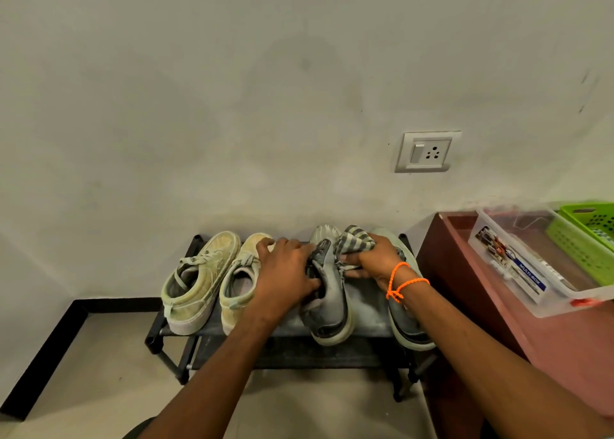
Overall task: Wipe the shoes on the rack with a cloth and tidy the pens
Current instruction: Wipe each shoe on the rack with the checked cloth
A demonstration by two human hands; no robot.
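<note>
On rack point(365, 300), head view: 4 shoes, toes to wall.
L hand point(285, 272): grips collar of grey shoe point(329, 305), tipped on its side.
R hand point(375, 259): clutches striped cloth point(355, 239), pressed to same shoe.
Progress: wiping mid-way, my guess; can't tell which shoes are done; pens not visible, maybe in clear box point(518, 269) on side table; tidying left.

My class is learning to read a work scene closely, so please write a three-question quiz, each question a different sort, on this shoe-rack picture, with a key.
1. True or false: the left hand grips the tipped grey slip-on shoe.
2. Which hand holds the grey striped cloth? A left, B right, C neither.
3. Fill in: the black metal shoe rack carries ___ shoes.

Key
1. True.
2. B: the right hand, the one with the orange wrist cord, curls its fingers round it.
3. Four: two pale yellow-green lace-up sneakers and two grey shoes.
</note>
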